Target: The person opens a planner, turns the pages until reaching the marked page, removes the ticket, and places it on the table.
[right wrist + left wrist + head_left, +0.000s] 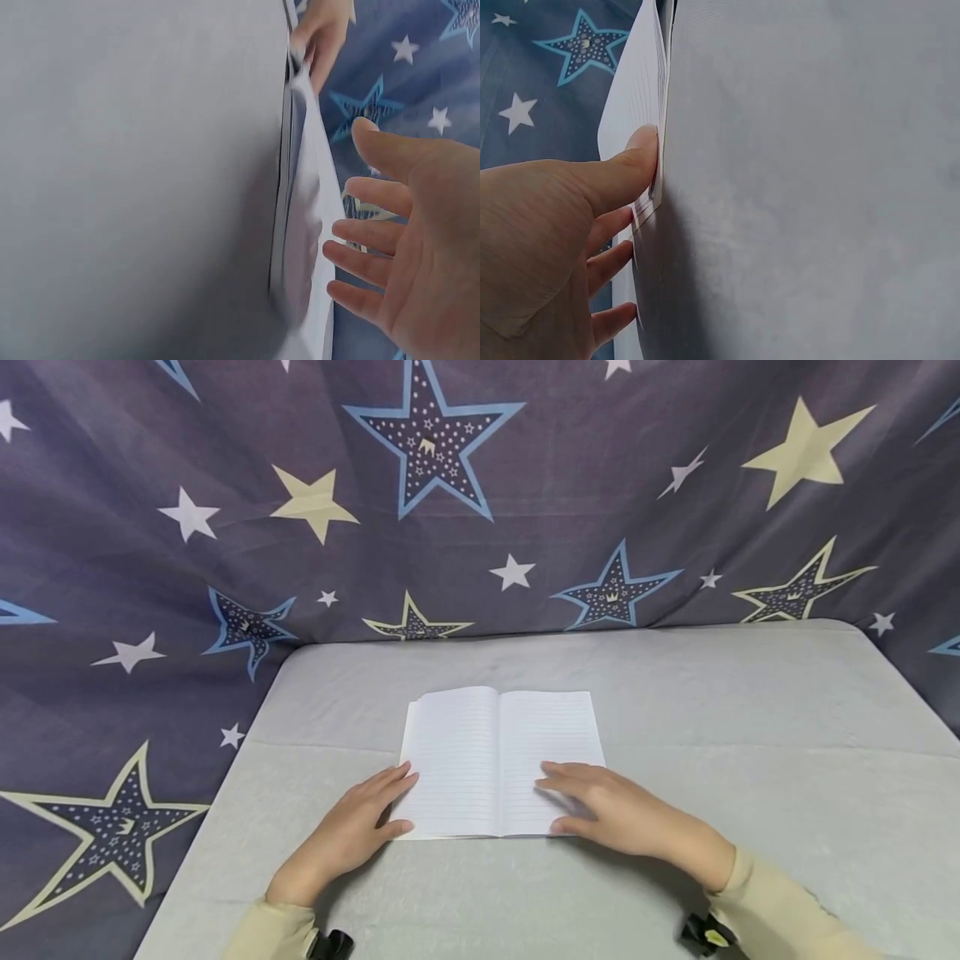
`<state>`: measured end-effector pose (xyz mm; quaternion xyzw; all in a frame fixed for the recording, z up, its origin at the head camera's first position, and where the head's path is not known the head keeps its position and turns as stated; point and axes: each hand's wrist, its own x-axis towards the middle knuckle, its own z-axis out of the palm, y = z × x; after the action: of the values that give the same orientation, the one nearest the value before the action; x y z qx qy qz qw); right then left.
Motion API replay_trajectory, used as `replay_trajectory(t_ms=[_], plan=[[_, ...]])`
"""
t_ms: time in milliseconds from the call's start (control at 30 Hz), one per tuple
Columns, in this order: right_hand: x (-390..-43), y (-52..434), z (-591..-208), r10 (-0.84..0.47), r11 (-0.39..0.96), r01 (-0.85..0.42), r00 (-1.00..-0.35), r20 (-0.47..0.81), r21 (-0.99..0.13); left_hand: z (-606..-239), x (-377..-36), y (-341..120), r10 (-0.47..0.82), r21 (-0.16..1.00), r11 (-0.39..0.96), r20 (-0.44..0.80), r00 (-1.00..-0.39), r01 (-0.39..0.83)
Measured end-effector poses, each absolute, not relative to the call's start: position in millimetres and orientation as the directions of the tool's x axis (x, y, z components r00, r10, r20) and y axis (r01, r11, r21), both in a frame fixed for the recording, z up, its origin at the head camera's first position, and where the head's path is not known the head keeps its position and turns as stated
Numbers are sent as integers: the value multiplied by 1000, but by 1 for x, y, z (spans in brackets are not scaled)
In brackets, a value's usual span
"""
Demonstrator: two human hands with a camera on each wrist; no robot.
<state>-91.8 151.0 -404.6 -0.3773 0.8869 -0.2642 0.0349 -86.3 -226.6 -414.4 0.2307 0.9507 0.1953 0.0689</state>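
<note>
An open lined notebook [501, 764] lies flat in the middle of a grey table [750, 735]. My left hand [392, 806] rests at its lower left edge with straight fingers. In the left wrist view its thumb [634, 161] presses the corner of the left page [634, 90]. My right hand [564, 797] lies flat over the lower part of the right page, fingers stretched out. In the right wrist view that hand [375, 247] hovers spread just off the blurred page [311, 195], and the other hand [322, 34] shows at the far edge.
A dark cloth with blue, white and cream stars [525, 510] hangs behind the table and drapes down its left side. The grey tabletop extends bare to the right and back of the notebook. Black wrist mounts [705, 933] sit on both cream sleeves.
</note>
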Motion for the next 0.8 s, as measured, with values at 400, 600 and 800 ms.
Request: replay_trajectory(t_ms=[400, 600, 800], plan=[[-105, 199, -409, -648, 664, -593, -760, 44, -455, -416, -87, -228, 458, 408, 822, -57, -887, 398], [-108, 204, -413, -652, 675, -596, -758, 28, -435, -416, -87, -228, 461, 406, 819, -47, -886, 404], [-104, 201, -413, -638, 699, -604, -769, 48, -384, -417, -86, -229, 460, 416, 815, -42, -887, 403]])
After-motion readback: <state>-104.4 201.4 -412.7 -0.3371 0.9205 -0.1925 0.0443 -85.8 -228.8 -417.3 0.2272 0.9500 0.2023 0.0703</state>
